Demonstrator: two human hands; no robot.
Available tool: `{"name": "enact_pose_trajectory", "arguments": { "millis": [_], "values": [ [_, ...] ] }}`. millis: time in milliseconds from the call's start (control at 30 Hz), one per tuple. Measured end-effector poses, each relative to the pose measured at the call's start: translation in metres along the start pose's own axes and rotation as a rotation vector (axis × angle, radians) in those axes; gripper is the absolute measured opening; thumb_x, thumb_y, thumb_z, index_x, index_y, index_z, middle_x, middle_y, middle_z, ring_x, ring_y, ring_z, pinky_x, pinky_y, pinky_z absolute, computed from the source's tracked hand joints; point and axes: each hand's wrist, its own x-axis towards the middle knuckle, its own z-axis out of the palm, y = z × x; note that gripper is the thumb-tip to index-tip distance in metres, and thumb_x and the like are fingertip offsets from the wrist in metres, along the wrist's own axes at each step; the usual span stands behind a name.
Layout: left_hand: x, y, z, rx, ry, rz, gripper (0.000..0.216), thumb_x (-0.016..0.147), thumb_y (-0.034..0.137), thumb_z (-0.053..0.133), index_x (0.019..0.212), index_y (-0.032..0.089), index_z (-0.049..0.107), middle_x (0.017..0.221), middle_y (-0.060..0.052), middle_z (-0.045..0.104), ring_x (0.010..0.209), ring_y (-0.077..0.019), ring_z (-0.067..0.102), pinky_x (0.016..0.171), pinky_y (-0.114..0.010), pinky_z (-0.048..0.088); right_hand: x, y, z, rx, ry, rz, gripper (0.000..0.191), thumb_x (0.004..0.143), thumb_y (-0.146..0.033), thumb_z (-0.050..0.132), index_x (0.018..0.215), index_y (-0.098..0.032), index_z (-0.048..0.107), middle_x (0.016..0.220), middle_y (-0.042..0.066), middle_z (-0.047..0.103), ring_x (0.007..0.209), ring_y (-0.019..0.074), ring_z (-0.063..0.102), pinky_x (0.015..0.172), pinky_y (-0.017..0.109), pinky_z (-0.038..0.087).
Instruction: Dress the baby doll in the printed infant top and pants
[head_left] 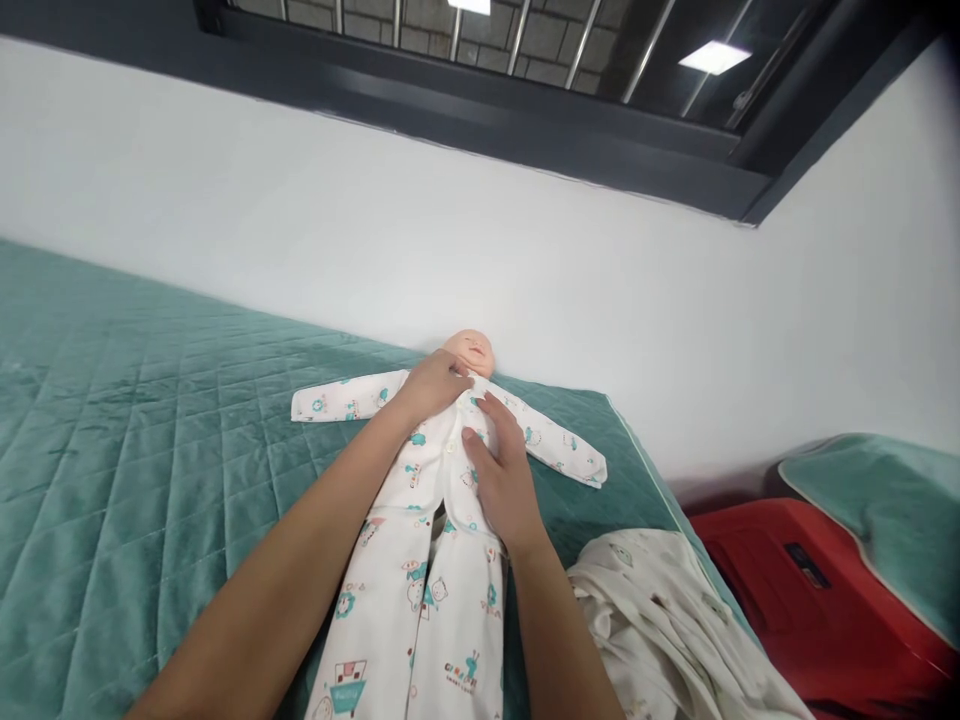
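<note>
A baby doll (pixel 474 350) lies on its back with its head by the wall. It wears a white long-sleeved baby shirt (pixel 420 470) with teal and brown prints, the sleeves spread out to both sides. Matching baby pants (pixel 375 610) stretch toward me below the shirt. My left hand (pixel 439 384) is at the collar under the doll's chin, its thumb and fingers closed on the shirt's neck edge. On the chest, beside the front opening, rests my right hand (pixel 504 470) with thumb and fingers apart. Both palms are hidden.
Underneath is a teal quilted bed cover (pixel 150 480). Crumpled white cloth (pixel 652 610) lies right of the doll. Beyond the bed's right edge sits a red case (pixel 795 590) with a teal cloth (pixel 885 510) over it. A white wall (pixel 337 210) and a dark-framed window rise behind.
</note>
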Motion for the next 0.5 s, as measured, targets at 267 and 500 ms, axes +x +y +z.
{"name": "enact_pose_trajectory", "arguments": {
  "millis": [267,500],
  "values": [
    [-0.001,-0.008,0.002,-0.064,-0.051,0.249,0.017,0.080,0.023,0.052,0.083,0.020,0.068,0.111,-0.003,0.070,0.107,-0.0218,0.062,0.099,-0.033,0.045,0.000,-0.001,-0.001,0.011,-0.007,0.007,0.043,0.092,-0.041,0.055,0.132,-0.027,0.055,0.151,0.004,0.044,0.141,0.0250,0.037,0.118,0.050,0.029],
    [-0.016,-0.015,-0.001,-0.141,0.046,0.263,0.025,0.087,0.021,0.048,0.106,0.020,0.065,0.113,-0.004,0.071,0.106,-0.0195,0.064,0.100,-0.035,0.046,0.000,-0.003,-0.005,0.024,-0.025,0.007,0.039,0.092,-0.039,0.056,0.130,-0.029,0.057,0.151,0.002,0.045,0.141,0.0231,0.038,0.120,0.047,0.028]
  ]
}}
